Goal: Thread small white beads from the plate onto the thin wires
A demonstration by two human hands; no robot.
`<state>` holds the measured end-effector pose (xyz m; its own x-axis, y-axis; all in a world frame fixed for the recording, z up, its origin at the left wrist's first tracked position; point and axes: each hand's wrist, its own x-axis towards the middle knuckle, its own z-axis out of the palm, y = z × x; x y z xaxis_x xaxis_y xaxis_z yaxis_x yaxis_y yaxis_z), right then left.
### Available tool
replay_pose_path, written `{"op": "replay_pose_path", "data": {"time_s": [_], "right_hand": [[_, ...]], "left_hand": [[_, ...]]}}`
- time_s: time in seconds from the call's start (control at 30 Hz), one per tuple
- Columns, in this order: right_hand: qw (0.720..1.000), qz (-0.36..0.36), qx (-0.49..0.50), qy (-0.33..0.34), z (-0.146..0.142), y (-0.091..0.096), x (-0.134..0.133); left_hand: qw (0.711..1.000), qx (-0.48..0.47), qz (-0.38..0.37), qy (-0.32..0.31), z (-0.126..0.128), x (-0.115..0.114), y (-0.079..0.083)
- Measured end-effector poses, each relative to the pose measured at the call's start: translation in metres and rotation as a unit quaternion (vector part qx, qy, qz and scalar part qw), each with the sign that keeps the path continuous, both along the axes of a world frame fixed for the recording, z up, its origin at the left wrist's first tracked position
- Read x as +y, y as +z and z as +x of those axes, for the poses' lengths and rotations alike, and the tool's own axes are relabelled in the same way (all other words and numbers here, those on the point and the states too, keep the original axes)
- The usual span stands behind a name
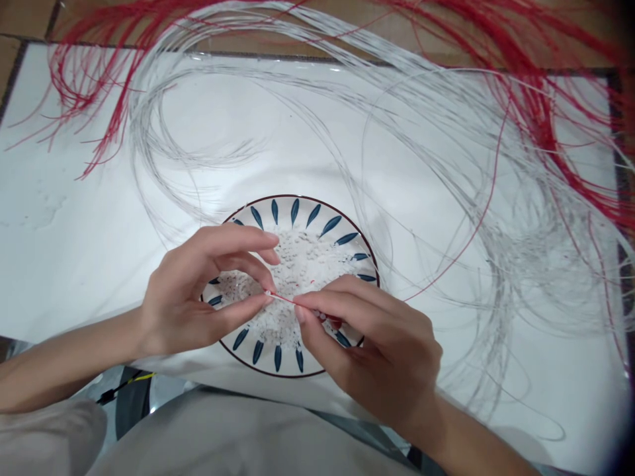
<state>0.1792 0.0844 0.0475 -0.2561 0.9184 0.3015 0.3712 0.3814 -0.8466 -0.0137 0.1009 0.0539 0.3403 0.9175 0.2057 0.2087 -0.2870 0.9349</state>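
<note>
Between the thumb and a fingertip of my left hand (193, 294) is a tiny white bead (268, 293), at the end of a thin red cord (284, 299). The other fingers of that hand are curled and raised. My right hand (381, 344) pinches the cord between thumb and index finger, close to the bead. A few small white pieces show beneath its fingers, partly hidden. Both hands are over a round plate (304, 210) with a dark rim and blue leaf marks. Many tiny white beads (297, 264) cover its middle.
A white sheet (89, 264) covers the table under the plate. Long bundles of white cord (397, 79) arch across the back and spread down the right side. Red cords (540, 112) lie at the back right, with more red strands (79, 79) at the back left.
</note>
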Motion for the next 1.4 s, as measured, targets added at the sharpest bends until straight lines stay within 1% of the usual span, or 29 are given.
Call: {"op": "replay_pose_path", "data": {"time_s": [0.13, 0.23, 0.33, 0.4, 0.47, 0.6, 0.83, 0.9, 1.0, 1.1, 1.2, 1.3, 1.4], "right_hand": [[1.000, -0.003, -0.014, 0.009, 0.000, 0.000, -0.001], [1.000, 0.000, -0.007, 0.012, 0.000, 0.001, -0.001], [1.000, 0.004, 0.005, -0.002, 0.001, 0.001, -0.001], [1.000, 0.006, 0.004, -0.010, 0.001, 0.002, 0.000], [1.000, 0.010, 0.002, -0.013, 0.002, 0.002, 0.001], [1.000, 0.013, 0.011, -0.013, 0.002, 0.002, 0.002], [1.000, 0.011, 0.016, -0.018, 0.001, 0.002, 0.002], [1.000, 0.010, 0.016, -0.019, 0.002, 0.003, 0.002], [1.000, 0.002, 0.011, -0.020, 0.002, 0.003, 0.002], [1.000, 0.001, 0.012, -0.020, 0.002, 0.003, 0.002], [1.000, 0.003, 0.017, -0.023, 0.002, 0.002, 0.001], [1.000, 0.001, 0.022, -0.021, 0.002, 0.002, 0.001], [1.000, 0.000, 0.021, -0.021, 0.002, 0.002, 0.001]], "left_hand": [[0.999, 0.020, 0.001, -0.035, -0.002, 0.000, 0.001], [0.996, 0.069, 0.048, -0.039, -0.004, 0.003, 0.001], [0.975, 0.190, 0.104, -0.041, -0.005, 0.006, -0.002], [0.954, 0.263, 0.126, -0.066, -0.005, 0.008, -0.003], [0.941, 0.296, 0.138, -0.089, -0.004, 0.009, -0.003], [0.933, 0.318, 0.136, -0.100, -0.003, 0.010, -0.002], [0.932, 0.319, 0.146, -0.094, -0.003, 0.011, -0.002], [0.938, 0.309, 0.132, -0.084, -0.003, 0.010, 0.000], [0.950, 0.294, 0.093, -0.050, -0.002, 0.007, 0.003], [0.960, 0.270, 0.066, -0.031, -0.003, 0.004, 0.003], [0.972, 0.231, 0.034, -0.019, -0.005, 0.003, 0.000], [0.988, 0.155, -0.009, -0.007, -0.006, 0.003, 0.000], [0.995, 0.086, -0.046, 0.003, -0.005, 0.002, 0.002]]}}
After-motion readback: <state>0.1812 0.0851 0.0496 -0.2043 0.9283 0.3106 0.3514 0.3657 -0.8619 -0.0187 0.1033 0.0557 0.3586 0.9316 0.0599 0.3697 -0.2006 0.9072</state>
